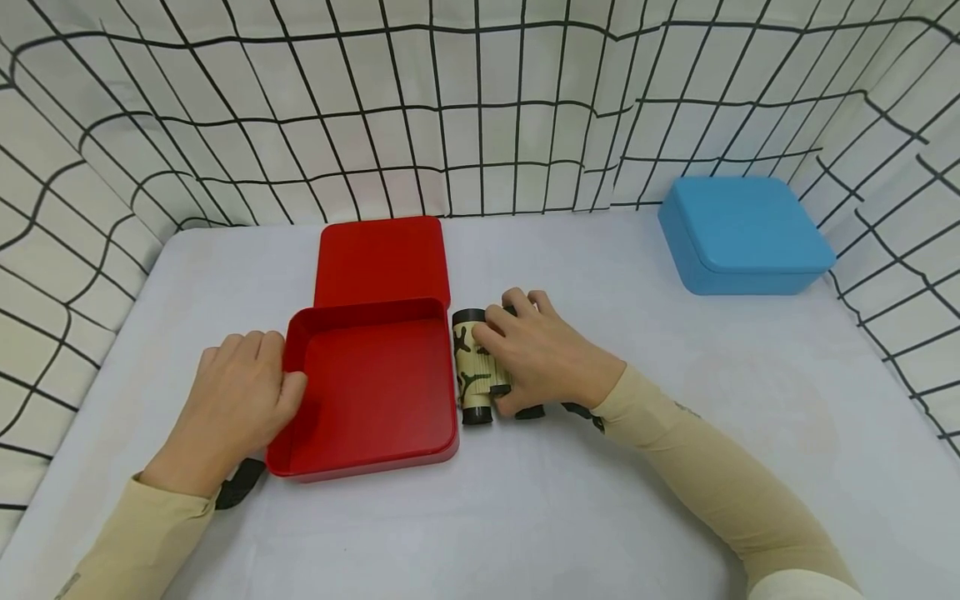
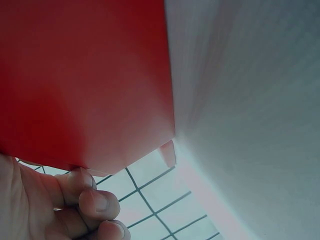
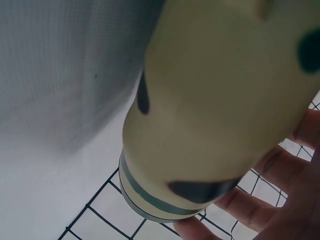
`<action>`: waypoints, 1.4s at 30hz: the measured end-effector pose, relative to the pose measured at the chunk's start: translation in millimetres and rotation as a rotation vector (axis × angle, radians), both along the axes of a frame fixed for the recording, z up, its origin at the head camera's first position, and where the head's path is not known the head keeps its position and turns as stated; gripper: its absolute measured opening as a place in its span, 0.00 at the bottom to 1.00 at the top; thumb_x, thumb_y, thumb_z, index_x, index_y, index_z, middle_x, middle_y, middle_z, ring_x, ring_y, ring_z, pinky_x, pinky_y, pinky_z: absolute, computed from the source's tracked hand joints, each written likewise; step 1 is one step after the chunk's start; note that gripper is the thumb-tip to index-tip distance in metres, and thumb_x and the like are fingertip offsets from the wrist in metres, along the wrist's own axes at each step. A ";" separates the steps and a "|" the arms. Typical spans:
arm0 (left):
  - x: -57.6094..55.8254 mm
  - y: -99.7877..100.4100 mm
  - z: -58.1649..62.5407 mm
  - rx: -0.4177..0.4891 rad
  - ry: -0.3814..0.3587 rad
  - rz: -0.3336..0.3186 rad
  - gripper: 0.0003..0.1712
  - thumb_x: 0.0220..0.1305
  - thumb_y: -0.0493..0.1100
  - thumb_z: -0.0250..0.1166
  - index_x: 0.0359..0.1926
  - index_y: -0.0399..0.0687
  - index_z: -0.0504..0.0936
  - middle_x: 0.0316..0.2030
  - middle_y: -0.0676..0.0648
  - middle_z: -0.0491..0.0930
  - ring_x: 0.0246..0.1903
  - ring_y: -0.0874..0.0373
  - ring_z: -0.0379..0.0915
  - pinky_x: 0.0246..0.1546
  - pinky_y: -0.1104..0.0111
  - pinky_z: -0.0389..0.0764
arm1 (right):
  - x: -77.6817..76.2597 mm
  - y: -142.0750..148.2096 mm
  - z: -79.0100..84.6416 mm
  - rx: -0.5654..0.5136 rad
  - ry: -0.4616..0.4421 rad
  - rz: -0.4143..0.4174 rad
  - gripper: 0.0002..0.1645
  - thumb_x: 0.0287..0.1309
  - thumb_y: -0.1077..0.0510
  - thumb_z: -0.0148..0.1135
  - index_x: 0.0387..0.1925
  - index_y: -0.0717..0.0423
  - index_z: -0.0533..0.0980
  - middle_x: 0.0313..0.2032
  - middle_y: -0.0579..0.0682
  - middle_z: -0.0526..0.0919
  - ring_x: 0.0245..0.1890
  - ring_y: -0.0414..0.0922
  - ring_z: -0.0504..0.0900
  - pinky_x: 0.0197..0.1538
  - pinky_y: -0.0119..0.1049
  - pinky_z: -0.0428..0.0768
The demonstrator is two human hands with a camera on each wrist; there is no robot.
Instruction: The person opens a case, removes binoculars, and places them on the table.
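Note:
A red box (image 1: 375, 392) lies on the white table with its lid (image 1: 382, 262) folded back. At the box's left wall, my left hand (image 1: 236, 396) holds the rim with curled fingers and the thumb over the edge. Just right of the box lie camouflage binoculars (image 1: 472, 362), tan with dark patches and black ends. My right hand (image 1: 547, 354) grips them from above, covering their right barrel. In the right wrist view one barrel of the binoculars (image 3: 200, 125) fills the middle, with fingers (image 3: 280, 170) bent around its far side.
A blue box (image 1: 750, 233) with its lid down stands at the back right. Black wire grid panels (image 1: 480, 108) rise along the back and both sides of the white table (image 1: 600, 517). Dark straps show under both wrists.

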State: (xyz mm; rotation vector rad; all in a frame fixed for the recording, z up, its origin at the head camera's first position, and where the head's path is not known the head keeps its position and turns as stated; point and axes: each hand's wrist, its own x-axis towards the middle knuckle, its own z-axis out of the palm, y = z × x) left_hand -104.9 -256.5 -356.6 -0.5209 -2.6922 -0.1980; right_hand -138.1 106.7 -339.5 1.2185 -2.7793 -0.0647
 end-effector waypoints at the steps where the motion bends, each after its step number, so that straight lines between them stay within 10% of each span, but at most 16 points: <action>1: 0.1 0.0 -0.1 0.001 0.000 -0.001 0.08 0.54 0.39 0.48 0.21 0.44 0.60 0.17 0.48 0.56 0.19 0.55 0.50 0.23 0.66 0.49 | -0.4 0.1 -0.6 -0.001 -0.002 0.001 0.38 0.40 0.33 0.74 0.46 0.49 0.70 0.42 0.47 0.76 0.54 0.52 0.70 0.56 0.53 0.71; 42: -0.1 0.2 2.5 0.007 -0.048 0.006 0.08 0.55 0.38 0.49 0.21 0.44 0.61 0.17 0.47 0.57 0.19 0.54 0.51 0.23 0.65 0.51 | -8.6 3.0 -8.1 -0.013 -0.122 0.004 0.36 0.43 0.36 0.72 0.50 0.48 0.70 0.46 0.46 0.77 0.57 0.51 0.69 0.58 0.52 0.73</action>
